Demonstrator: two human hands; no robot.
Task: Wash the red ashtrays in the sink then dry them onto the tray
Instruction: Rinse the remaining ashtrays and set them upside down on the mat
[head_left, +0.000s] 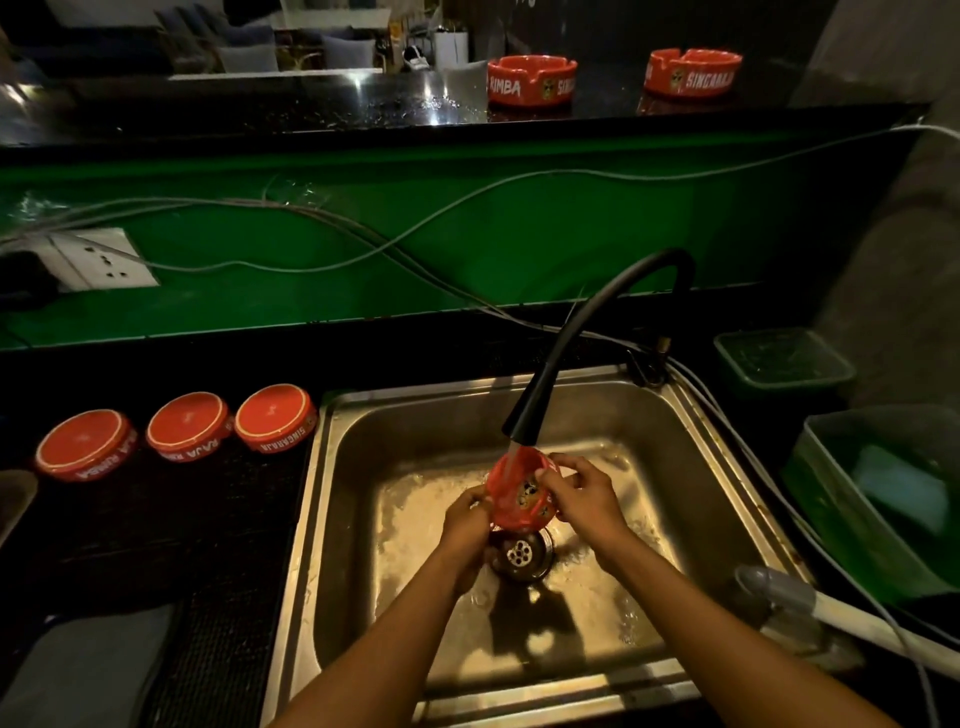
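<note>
Both my hands hold one red ashtray (519, 493) tilted on edge in the steel sink (363, 467), right under water running from the black tap (524, 421). My left hand (467, 519) grips its left rim; my right hand (582, 493) grips its right rim and top. Three red ashtrays lie upside down in a row on the dark mat to the sink's left (85, 444), (188, 425), (275, 417). Two more red ashtrays stand upright on the raised black counter at the back (531, 80), (693, 71).
The drain (521, 555) lies just below the held ashtray. Green plastic tubs (784, 364), (878, 499) stand right of the sink. Cables run across the green wall, with a socket (98, 258) at left. A grey-and-white handle (810, 608) lies at the sink's right front corner.
</note>
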